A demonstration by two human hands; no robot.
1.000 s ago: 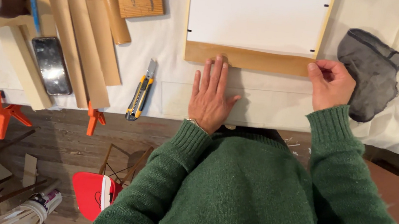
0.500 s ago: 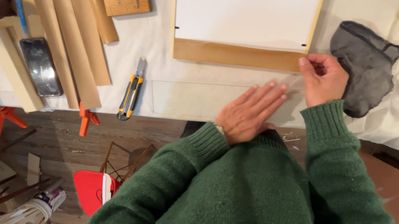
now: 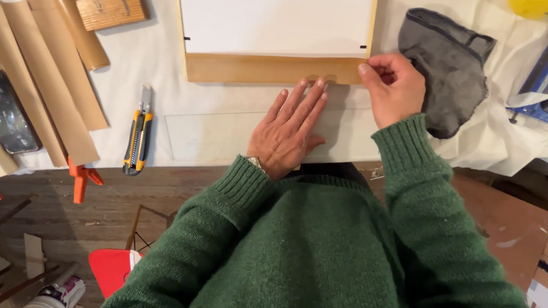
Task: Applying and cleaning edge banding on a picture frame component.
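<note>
right fingertips (image 3: 366,68) pinched together at the lower right corner of the frame (image 3: 266,72), seemingly nipping the edge of a clear sheet (image 3: 221,134); hard to tell exactly what sits between them. right hand (image 3: 395,89) otherwise curled. left hand (image 3: 288,131) flat, fingers spread and relaxed, palm down, pressing on the clear sheet, gripping nothing.

clear sheet lying flat on the white cloth (image 3: 128,48), just below the wooden frame and touching or slightly overlapping its lower rail. probably thin, light, stiff yet bendy, slippery, quick to scratch or smudge; best lifted by an edge or corner, with the flat palm keeping it from sliding.

white panel (image 3: 273,9) inside the frame. grey rag (image 3: 446,63) just right of the right hand. utility knife (image 3: 138,135) left of the sheet; brown paper strips (image 3: 49,73), wood block (image 3: 112,8) and phone (image 3: 4,109) further left. orange clamp (image 3: 82,177) at the table edge.
</note>
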